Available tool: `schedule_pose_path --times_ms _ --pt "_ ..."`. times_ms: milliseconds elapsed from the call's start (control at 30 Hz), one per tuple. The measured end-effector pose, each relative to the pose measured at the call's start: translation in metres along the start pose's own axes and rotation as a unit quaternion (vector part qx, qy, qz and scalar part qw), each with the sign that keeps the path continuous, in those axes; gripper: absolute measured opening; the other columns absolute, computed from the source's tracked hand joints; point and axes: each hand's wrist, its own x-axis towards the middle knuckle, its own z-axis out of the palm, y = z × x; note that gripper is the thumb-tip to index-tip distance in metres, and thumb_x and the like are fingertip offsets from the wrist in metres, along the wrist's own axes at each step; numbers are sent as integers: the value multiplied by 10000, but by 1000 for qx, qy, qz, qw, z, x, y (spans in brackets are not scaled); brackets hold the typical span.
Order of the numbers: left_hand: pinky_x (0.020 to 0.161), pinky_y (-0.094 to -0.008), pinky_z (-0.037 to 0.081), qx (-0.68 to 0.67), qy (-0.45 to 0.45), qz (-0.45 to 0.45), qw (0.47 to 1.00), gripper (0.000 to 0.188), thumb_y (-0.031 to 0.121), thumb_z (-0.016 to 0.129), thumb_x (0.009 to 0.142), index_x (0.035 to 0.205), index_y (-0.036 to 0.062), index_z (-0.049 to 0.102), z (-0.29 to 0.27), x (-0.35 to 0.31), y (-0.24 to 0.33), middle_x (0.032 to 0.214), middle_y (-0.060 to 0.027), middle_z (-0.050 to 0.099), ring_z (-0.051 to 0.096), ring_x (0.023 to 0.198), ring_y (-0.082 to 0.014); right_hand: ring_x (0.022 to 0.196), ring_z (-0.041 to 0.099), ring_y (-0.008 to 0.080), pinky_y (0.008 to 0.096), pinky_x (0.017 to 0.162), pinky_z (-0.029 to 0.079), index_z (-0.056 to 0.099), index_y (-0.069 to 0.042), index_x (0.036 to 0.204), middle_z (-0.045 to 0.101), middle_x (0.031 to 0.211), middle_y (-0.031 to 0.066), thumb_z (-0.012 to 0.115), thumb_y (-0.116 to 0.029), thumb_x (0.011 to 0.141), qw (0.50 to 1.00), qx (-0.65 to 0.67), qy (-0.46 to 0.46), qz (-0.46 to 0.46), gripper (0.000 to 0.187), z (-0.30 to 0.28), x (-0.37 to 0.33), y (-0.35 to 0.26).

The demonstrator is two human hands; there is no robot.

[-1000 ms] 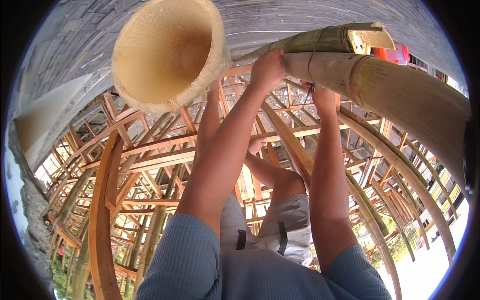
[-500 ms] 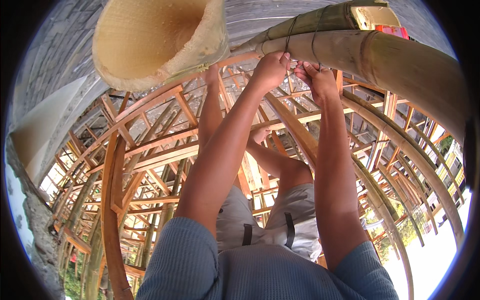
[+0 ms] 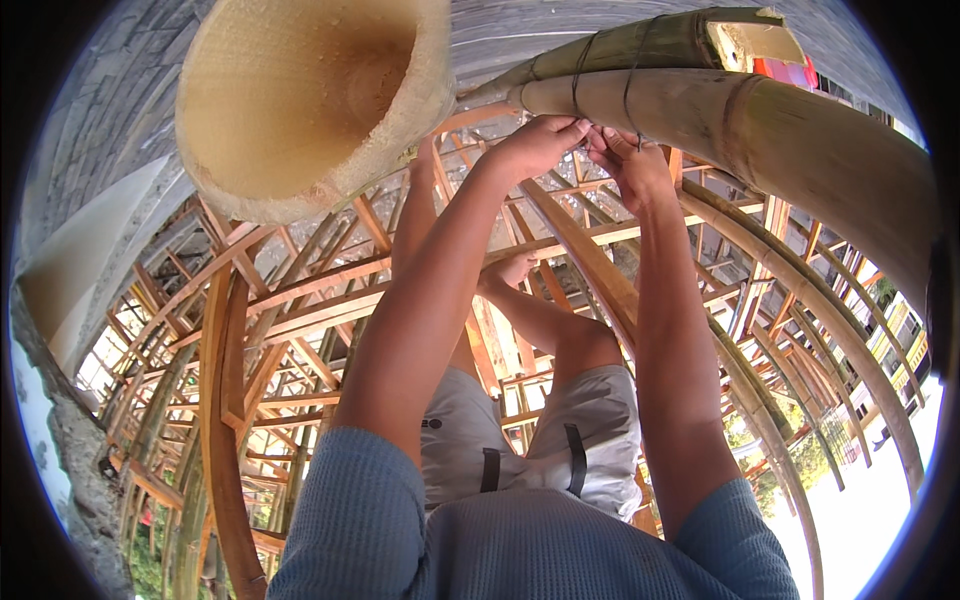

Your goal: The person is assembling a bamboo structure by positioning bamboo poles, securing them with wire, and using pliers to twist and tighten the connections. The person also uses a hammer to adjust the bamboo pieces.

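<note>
A thick tan bamboo pole (image 3: 660, 98) lies against a greener bamboo pole (image 3: 620, 47) at the upper right. Thin dark ties (image 3: 628, 95), wire or cord, loop around both. Just below the tan pole, my left hand (image 3: 540, 146) pinches a tie end between thumb and forefinger. Almost touching it, my right hand (image 3: 636, 166) has its fingers curled and pinched on the thin tie as well. The strand between the fingertips is too fine to follow. Close by at the upper left is the hollow cut end of a big bamboo pole (image 3: 215, 110).
Below my hands spreads a dense frame of wooden beams (image 3: 340, 270) and bamboo poles (image 3: 800, 265). My bare feet (image 3: 512, 268) are among the beams. A grey concrete edge (image 3: 75, 470) runs along the left, and grey roofing (image 3: 110, 120) lies beyond.
My left hand has come down from the tan pole and to the right, so its fingertips now meet those of my right hand. The right hand has barely moved.
</note>
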Motion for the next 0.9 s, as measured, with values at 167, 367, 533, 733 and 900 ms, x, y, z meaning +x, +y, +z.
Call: schedule_pose_path --times_ms 167,367,533,733,900 --pt "724 -286 488 -139 -36 -27 989 388 369 442 1106 1125 82 701 4 2 4 1062 -46 667 629 927 -151 937 718 232 356 871 613 647 33 1116 719 1061 125 615 -90 1009 999 30 12 13 166 -2 2 8" --pt "589 -255 401 -124 -1 2 992 338 322 513 1084 1091 46 708 8 4 -3 817 6 612 471 645 -85 957 698 222 377 892 548 658 -28 1156 705 1109 128 624 -202 1010 999 -32 8 29 229 -5 -4 5" --pt "583 -265 400 -37 -18 -15 999 327 280 535 1070 1040 13 722 0 5 12 708 6 570 462 587 -87 979 668 158 337 883 502 673 -79 1135 699 1074 37 623 -290 993 994 -95 55 12 260 -1 -8 -7" --pt "778 -306 483 40 88 61 993 326 287 547 1059 1019 14 722 14 -1 9 865 -60 702 617 824 -120 824 637 115 270 766 524 692 -35 1019 699 954 25 711 -230 954 977 -213 4 -6 207 13 -35 -18" --pt "910 -338 480 -88 131 46 986 310 272 525 1068 1069 24 711 34 -2 1 1002 -67 717 628 965 -150 720 584 95 268 702 528 696 -8 994 655 850 15 778 -153 917 995 -80 63 -1 183 18 -28 12"
